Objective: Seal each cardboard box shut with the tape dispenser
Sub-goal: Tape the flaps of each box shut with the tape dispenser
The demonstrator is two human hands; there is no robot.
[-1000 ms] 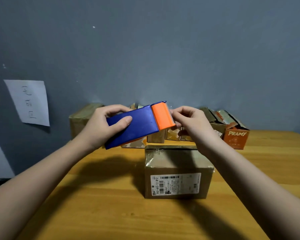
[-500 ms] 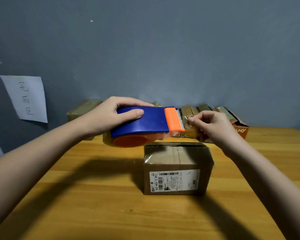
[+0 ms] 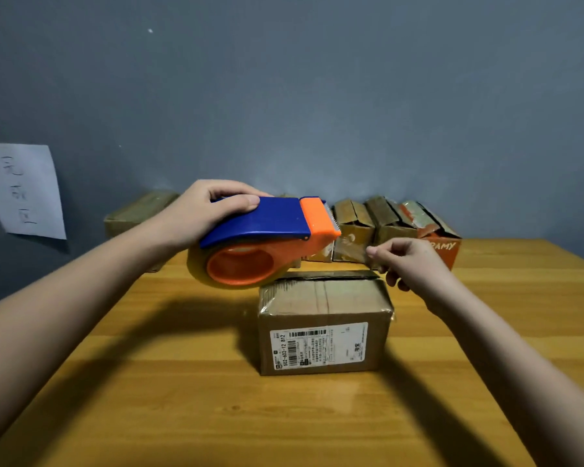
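Clear tape (image 3: 351, 252) now stretches from the serrated edge of the tape dispenser (image 3: 267, 237) to the right hand (image 3: 408, 264), whose fingers (image 3: 373, 252) pinch its free end; a moment ago they were still picking at the blade. The left hand (image 3: 199, 214) grips the dispenser, lowered just above the cardboard box (image 3: 324, 328) on the tabletop (image 3: 182, 399). Sticking the tape down looks next.

The tape dispenser (image 3: 267, 227) is showing smooth blue and orange plastic with a dull sheen, and the clear tape (image 3: 353, 251) drawn from it is looking thin and glossy. The cardboard box (image 3: 324, 328) is showing matt brown card under shiny wrinkled tape, with a white paper label (image 3: 317, 347). The bench (image 3: 216, 399) is gleaming as varnished, grained wood.
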